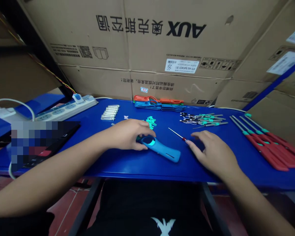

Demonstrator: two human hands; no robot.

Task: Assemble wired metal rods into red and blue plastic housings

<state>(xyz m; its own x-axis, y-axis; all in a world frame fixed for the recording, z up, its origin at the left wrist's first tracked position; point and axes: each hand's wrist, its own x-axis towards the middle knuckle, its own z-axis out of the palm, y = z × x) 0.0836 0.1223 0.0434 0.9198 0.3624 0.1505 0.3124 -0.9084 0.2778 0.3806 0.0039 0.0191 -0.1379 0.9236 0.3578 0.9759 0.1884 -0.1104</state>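
My left hand is closed on the upper end of a blue lighter handle, which has a dark opening with a teal piece in it. The handle lies slanted just over the blue table. To its right, a thin screwdriver with a red grip points up and left from my right hand. My right thumb lies along the grip, most of which is hidden beneath it; the index finger is held apart. Beyond the left hand, small teal plastic parts lie in a heap.
Blue and orange handle shells are stacked at the back. Metal tubes with wires and red long-necked lighters lie to the right. At left are clear fuel cartridges, a power strip and a dark flat object. Cardboard stands behind.
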